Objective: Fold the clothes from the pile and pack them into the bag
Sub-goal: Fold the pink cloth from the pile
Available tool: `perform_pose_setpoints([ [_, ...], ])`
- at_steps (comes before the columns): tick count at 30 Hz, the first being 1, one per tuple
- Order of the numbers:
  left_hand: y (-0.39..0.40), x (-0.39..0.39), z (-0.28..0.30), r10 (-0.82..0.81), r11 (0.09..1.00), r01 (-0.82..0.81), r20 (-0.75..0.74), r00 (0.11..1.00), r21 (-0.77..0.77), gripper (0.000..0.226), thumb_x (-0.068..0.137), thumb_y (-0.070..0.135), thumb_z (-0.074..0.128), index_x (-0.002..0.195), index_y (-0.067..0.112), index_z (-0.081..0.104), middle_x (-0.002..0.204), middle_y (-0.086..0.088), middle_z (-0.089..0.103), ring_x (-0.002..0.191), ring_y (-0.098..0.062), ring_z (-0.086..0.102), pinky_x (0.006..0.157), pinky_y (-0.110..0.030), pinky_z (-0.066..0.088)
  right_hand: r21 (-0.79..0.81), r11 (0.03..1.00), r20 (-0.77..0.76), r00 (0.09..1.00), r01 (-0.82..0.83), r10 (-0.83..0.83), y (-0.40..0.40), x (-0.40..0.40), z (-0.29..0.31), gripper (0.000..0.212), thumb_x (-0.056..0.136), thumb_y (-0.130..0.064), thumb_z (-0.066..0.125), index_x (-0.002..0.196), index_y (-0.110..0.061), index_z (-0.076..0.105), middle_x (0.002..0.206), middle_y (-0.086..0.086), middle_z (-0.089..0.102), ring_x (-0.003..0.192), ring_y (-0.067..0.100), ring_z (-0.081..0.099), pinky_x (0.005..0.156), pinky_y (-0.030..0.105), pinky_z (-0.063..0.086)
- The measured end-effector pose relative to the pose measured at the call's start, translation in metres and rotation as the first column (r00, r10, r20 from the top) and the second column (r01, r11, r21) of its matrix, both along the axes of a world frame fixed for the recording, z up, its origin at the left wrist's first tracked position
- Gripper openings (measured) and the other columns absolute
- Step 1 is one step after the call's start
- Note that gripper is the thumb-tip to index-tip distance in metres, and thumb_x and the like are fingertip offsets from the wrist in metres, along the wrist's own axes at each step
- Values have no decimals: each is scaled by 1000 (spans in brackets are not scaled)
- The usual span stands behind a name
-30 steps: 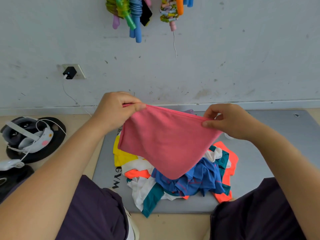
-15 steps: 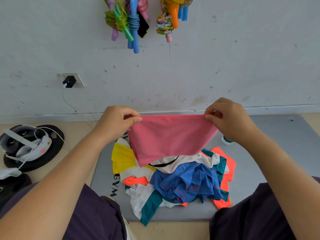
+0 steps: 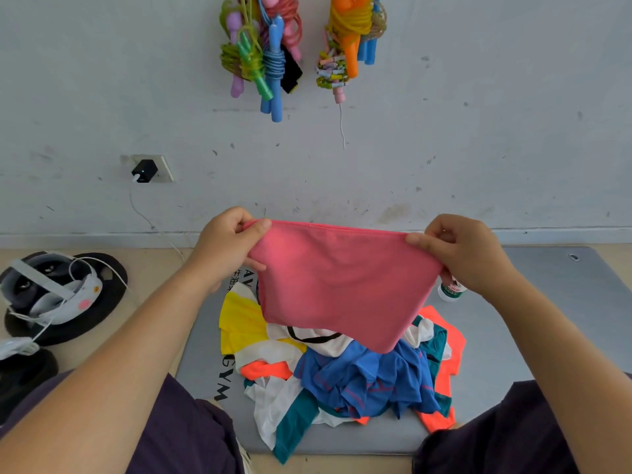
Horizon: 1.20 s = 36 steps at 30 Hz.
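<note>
Bright even daylight, soft faint shadows, sharp focus, wide-angle bending at edges

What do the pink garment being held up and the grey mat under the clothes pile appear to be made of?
Pink garment: looks like a thin, matte knit fabric, since it sags softly between the left hand and right hand and has a stitched top hem. Grey mat: probably foam or rubber with a smooth, faintly sheened skin, judging by its rounded thick edge, metal eyelet and printed lettering.
</note>
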<state>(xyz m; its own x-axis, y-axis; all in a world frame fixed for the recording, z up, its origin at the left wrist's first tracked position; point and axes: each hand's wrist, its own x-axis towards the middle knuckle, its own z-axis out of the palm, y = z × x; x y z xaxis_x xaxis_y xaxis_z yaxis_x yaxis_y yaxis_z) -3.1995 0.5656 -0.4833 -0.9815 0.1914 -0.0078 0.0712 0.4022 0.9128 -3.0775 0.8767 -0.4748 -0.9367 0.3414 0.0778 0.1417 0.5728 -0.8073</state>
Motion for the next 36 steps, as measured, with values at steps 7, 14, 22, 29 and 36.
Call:
perform_pose_setpoints([
  [7,16,17,2,-21,990,9,85,996,143,14,85,19,75,84,6,70,74,-5,68,57,-17,68,56,-30,60,-385,864,65,924,-324,376,-29,11,15,8,98,-9,53,106,-9,54,62,23,66,49,29,63,51,31,51],
  [14,42,47,6,-279,926,202,219,935,319,15,91,12,65,101,6,74,97,-13,75,87,-25,73,77,-32,61,-491,676,51,757,-549,652,-65,18,18,19,91,-2,63,108,-7,58,101,16,74,89,23,71,76,32,52],
  [22,49,63,11,-448,861,354,217,867,365,20,90,26,62,101,21,78,102,-7,76,95,-20,73,83,-30,59,-299,812,57,840,-501,539,-71,21,20,16,90,-7,66,105,-13,64,90,2,76,88,13,72,76,17,52],
  [29,53,69,14,-485,827,343,257,836,446,28,81,35,63,99,20,78,107,-8,75,103,-20,71,83,-26,57,-28,954,-157,944,-298,290,-77,22,21,4,80,-21,78,83,-18,78,72,0,68,66,13,60,65,30,49],
  [36,57,74,14,-550,767,349,270,790,539,26,92,36,60,101,20,79,111,-8,74,106,-19,69,85,-26,55,86,970,-299,923,-227,242,-81,21,21,8,75,-18,82,76,-18,74,82,-9,49,71,5,50,65,9,37],
])
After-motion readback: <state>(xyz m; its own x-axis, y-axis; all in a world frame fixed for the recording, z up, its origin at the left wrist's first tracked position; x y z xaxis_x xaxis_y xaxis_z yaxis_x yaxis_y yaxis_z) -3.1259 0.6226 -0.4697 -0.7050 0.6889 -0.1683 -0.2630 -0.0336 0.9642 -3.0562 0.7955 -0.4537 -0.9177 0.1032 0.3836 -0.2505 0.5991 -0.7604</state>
